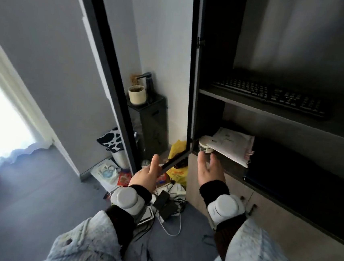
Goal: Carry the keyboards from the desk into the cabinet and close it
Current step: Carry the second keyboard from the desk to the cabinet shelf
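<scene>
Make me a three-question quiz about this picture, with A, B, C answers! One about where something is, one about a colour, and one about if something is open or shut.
1. Where is the keyboard?
A. On the upper cabinet shelf
B. On the floor
C. In the left hand

2. What colour is the bag on the floor behind the door?
A. Blue
B. Yellow
C. Pink

3. How is the cabinet door right now?
A. Shut tight
C. Taken off
B. Open

Answers:
1. A, the black keyboard lies on the shelf above the stack of papers.
2. B, the bag shows bright yellow beside the door's bottom edge.
3. B, the door stands swung out from the cabinet, with the left hand gripping its lower edge and the right hand open and empty near the lower shelf.
</scene>
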